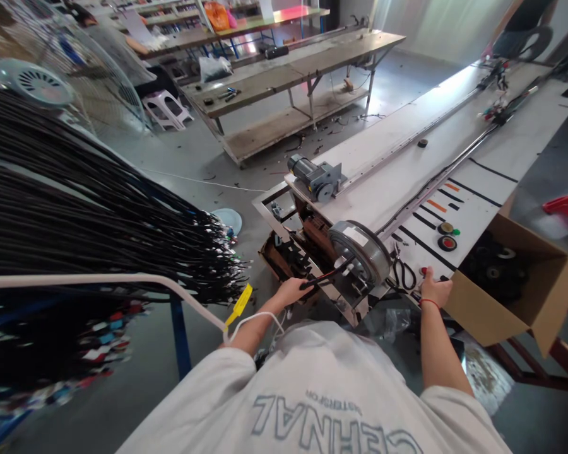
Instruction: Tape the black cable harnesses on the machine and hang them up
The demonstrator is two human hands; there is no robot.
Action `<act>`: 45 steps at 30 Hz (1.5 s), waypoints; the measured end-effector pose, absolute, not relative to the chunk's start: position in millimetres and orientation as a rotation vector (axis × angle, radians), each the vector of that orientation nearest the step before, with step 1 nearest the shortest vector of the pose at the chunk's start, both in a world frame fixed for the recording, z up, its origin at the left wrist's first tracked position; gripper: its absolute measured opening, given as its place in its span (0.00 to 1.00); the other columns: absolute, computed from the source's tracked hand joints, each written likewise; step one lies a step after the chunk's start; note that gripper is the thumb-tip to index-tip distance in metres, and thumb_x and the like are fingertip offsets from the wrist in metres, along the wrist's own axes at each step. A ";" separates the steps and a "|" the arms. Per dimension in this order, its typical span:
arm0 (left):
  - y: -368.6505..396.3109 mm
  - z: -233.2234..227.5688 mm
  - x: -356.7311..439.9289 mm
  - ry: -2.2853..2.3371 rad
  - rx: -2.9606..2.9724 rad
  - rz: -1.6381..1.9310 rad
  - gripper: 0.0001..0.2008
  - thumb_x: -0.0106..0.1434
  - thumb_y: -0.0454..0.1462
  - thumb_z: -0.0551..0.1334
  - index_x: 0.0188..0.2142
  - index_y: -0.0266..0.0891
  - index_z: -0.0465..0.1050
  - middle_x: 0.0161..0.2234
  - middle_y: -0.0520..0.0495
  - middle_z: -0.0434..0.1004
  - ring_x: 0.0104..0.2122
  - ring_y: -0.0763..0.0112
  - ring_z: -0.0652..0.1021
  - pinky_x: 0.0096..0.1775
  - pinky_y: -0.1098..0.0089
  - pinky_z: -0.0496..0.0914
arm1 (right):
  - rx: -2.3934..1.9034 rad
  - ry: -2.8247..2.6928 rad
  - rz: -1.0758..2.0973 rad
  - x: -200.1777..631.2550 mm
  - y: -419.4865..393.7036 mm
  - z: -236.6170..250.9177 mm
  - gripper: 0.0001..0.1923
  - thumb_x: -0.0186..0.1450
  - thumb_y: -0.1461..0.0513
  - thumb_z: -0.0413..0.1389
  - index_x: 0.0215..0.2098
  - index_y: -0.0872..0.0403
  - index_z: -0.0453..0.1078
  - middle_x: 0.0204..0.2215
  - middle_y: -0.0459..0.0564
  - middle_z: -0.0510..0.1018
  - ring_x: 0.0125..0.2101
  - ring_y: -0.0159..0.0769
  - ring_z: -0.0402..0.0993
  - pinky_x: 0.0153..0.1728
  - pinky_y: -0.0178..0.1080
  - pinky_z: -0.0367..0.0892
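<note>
My left hand (pixel 291 291) is closed around a thin black and red cable (pixel 325 276) that runs up to the round grey metal wheel (pixel 361 250) at the near end of a long white machine table (pixel 407 170). My right hand (pixel 434 289) rests on the table's near edge, its fingers at a small red button (pixel 424 271). Black scissors (pixel 404 272) lie between the wheel and that hand. A red band sits on my right wrist.
A big bundle of black cables (pixel 89 214) lies on a blue cart at left. An open cardboard box (pixel 520 284) of black parts stands right. A grey motor (pixel 315 176), green and red buttons (pixel 447 235), wooden benches (pixel 293 69), a fan (pixel 33 82) and a person far right.
</note>
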State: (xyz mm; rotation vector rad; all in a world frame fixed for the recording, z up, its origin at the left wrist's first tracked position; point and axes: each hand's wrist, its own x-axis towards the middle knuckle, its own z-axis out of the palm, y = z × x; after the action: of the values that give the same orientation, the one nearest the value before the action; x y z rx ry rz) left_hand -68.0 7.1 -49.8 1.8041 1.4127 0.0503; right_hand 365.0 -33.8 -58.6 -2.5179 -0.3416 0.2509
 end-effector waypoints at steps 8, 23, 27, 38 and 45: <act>-7.0 5.7 -67.2 0.877 1.144 0.121 0.32 0.63 0.59 0.48 0.38 0.33 0.74 0.16 0.56 0.58 0.16 0.79 0.57 0.24 0.73 0.61 | -2.535 -0.337 0.236 369.3 -33.1 -67.1 0.38 0.59 0.41 0.55 0.54 0.60 0.59 0.52 0.71 0.68 0.52 0.60 0.67 0.52 0.55 0.62; -16.7 -13.4 -40.4 0.852 0.896 0.369 0.28 0.58 0.58 0.60 0.33 0.31 0.74 0.24 0.46 0.75 0.16 0.81 0.64 0.19 0.76 0.54 | -2.479 -0.327 0.214 368.7 -33.0 -66.1 0.37 0.56 0.41 0.57 0.51 0.59 0.60 0.52 0.71 0.68 0.52 0.62 0.66 0.52 0.58 0.61; -13.6 -18.9 -38.8 0.886 0.684 0.361 0.25 0.61 0.53 0.59 0.31 0.30 0.74 0.21 0.49 0.72 0.15 0.81 0.63 0.18 0.77 0.54 | -2.489 -0.335 0.211 370.4 -33.1 -69.0 0.37 0.56 0.41 0.56 0.51 0.59 0.60 0.52 0.71 0.68 0.52 0.62 0.66 0.52 0.58 0.61; -12.7 -25.9 -23.1 0.819 0.041 0.300 0.16 0.65 0.46 0.61 0.33 0.32 0.72 0.21 0.55 0.63 0.16 0.86 0.60 0.18 0.82 0.54 | -2.504 -0.333 0.220 370.1 -33.0 -68.2 0.35 0.57 0.42 0.56 0.51 0.59 0.60 0.50 0.70 0.68 0.51 0.61 0.67 0.51 0.57 0.62; -4.4 -23.1 -15.0 0.983 0.469 0.284 0.17 0.62 0.45 0.64 0.27 0.31 0.72 0.19 0.50 0.71 0.17 0.81 0.68 0.20 0.80 0.59 | -2.484 -0.342 0.220 370.0 -33.8 -68.1 0.36 0.57 0.42 0.56 0.52 0.59 0.60 0.51 0.69 0.68 0.51 0.59 0.67 0.53 0.56 0.61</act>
State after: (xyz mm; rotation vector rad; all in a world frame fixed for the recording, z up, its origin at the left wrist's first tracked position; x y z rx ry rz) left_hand -15.0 -4.4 -23.1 0.4688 0.9830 0.2844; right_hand 370.0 -33.8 -68.1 -2.4839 -0.3422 0.2204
